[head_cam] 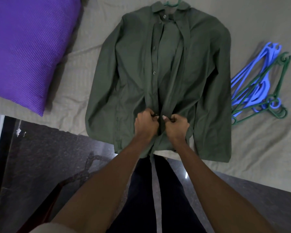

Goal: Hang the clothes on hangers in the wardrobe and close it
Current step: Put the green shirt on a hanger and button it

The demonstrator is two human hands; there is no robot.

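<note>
A shirt [133, 73] lies flat on the bed [259, 22], collar away from the person, with a hanger [172, 2] apparently inside its neck. A pillow [23, 47] lies to its left, a heap of hangers [260, 86] to its right. Both hands [146, 125] pinch the shirt's front near the hem.

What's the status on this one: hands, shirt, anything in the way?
Left hand and right hand each have a grip on the green shirt placket, near a lower button. Shirt flat on bed, green hanger at collar. Spare hangers lie clear.
</note>
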